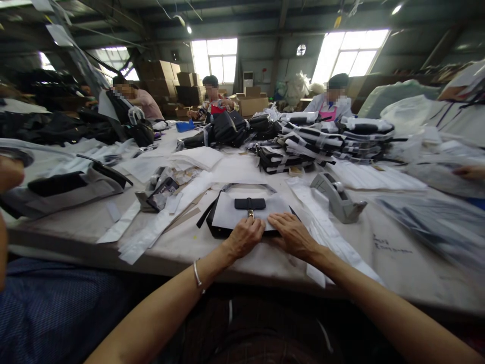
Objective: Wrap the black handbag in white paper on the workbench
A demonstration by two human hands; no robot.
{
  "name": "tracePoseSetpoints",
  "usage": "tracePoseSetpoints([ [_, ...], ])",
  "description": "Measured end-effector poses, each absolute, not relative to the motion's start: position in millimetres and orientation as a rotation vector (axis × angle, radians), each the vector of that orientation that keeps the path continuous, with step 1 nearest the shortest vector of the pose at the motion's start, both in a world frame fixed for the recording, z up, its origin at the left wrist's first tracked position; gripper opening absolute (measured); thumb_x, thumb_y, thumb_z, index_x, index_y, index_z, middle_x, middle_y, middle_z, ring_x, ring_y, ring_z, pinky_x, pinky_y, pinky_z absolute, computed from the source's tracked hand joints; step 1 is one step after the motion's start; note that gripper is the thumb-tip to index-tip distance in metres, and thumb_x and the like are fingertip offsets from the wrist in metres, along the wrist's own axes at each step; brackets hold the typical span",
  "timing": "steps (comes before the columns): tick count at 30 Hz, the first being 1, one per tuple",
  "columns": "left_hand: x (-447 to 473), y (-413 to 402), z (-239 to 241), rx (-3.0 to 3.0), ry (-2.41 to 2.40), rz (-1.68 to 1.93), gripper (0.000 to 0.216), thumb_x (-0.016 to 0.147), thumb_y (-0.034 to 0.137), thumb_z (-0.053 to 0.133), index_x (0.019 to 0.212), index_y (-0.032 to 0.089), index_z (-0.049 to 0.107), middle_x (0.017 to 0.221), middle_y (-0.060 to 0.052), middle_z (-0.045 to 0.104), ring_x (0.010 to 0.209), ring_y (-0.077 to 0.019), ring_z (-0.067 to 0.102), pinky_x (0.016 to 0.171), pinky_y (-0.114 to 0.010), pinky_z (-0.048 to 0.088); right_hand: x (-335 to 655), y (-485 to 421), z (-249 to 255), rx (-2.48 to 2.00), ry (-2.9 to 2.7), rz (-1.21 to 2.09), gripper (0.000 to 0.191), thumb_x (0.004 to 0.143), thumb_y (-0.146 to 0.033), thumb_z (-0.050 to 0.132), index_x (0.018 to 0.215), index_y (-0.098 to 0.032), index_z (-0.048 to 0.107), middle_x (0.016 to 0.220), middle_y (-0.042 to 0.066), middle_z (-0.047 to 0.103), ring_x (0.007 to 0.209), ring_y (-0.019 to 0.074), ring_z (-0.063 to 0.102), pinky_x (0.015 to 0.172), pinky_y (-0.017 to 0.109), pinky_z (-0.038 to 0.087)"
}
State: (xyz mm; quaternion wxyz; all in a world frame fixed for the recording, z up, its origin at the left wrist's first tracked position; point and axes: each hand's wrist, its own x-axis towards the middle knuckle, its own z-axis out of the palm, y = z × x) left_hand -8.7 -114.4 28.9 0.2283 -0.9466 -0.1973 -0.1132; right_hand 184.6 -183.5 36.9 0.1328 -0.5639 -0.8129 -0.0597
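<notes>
A black handbag (217, 230) lies on the table in front of me, its front covered by a white sheet (227, 215). A dark tab (250, 203) with a gold-coloured clasp (250, 214) shows on top of the sheet. Just below the clasp, my left hand (245, 236) has its fingers curled together against the bag's near edge; the fingertips are partly hidden. My right hand (293, 235) rests on the sheet's right side, fingers stretched out flat, thumb at the near edge.
Tape dispensers stand left (157, 194) and right (337, 197) of the bag, beside white paper strips (151, 227). A wrapped bag (76, 187) lies at left near another person's hand (9, 174). Piled bags (303, 141) and co-workers are across the table.
</notes>
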Motion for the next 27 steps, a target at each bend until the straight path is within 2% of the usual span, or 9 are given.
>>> tracePoseSetpoints([
  [9,-21.7,-112.7,35.0,-2.762,-0.689,-0.556,0.037,0.092,0.017,0.050,0.128,0.014,0.049,0.105,-0.010,0.063,0.093,-0.0276,0.057,0.078,-0.042,0.048,189.0,-187.7,60.0,-1.579,-2.299,-0.114,0.054,0.080,-0.020,0.071,0.131,-0.015,0.055,0.133,0.015,0.061,0.126,0.0287,0.055,0.111,0.052,0.037],
  [14,-23.7,-115.6,15.1,-2.748,-0.845,-0.847,0.024,0.093,0.013,0.045,0.114,0.016,0.057,0.098,-0.008,0.066,0.085,-0.0241,0.060,0.077,-0.039,0.050,166.5,-176.7,54.4,-1.525,-2.377,-0.286,0.054,0.077,-0.013,0.067,0.129,-0.015,0.056,0.132,0.013,0.063,0.125,0.0302,0.055,0.113,0.052,0.036],
  [17,-25.1,-116.4,8.2,-2.751,-0.837,-0.917,0.023,0.095,0.014,0.041,0.112,0.015,0.058,0.097,-0.007,0.067,0.086,-0.0219,0.062,0.079,-0.036,0.051,155.3,-165.7,33.2,-1.494,-2.365,-0.451,0.050,0.077,-0.007,0.057,0.127,-0.014,0.058,0.127,0.013,0.066,0.117,0.0285,0.061,0.105,0.048,0.045],
  [20,-32.3,-121.6,10.3,-2.754,-0.748,-0.891,0.030,0.099,0.017,0.039,0.124,0.012,0.054,0.109,-0.010,0.067,0.100,-0.0204,0.063,0.091,-0.034,0.050,155.7,-159.4,10.8,-1.465,-2.329,-0.597,0.047,0.080,-0.003,0.045,0.123,-0.014,0.060,0.120,0.012,0.070,0.106,0.0256,0.067,0.094,0.043,0.051],
  [24,-58.6,-139.7,16.3,-2.717,-0.738,-0.944,0.036,0.100,0.018,0.039,0.133,0.012,0.051,0.129,-0.010,0.062,0.127,-0.0189,0.052,0.114,-0.036,0.035,165.9,-159.2,-5.3,-1.382,-2.333,-0.676,0.046,0.085,-0.007,0.040,0.127,-0.015,0.057,0.123,0.013,0.069,0.105,0.0258,0.067,0.092,0.042,0.050],
  [27,-100.7,-161.4,11.4,-2.679,-0.830,-1.106,0.035,0.097,0.016,0.043,0.130,0.014,0.053,0.127,-0.009,0.065,0.130,-0.0187,0.051,0.116,-0.039,0.035,171.1,-161.1,-7.8,-1.374,-2.338,-0.689,0.046,0.088,-0.010,0.039,0.132,-0.015,0.053,0.126,0.014,0.067,0.107,0.0277,0.067,0.092,0.043,0.050],
])
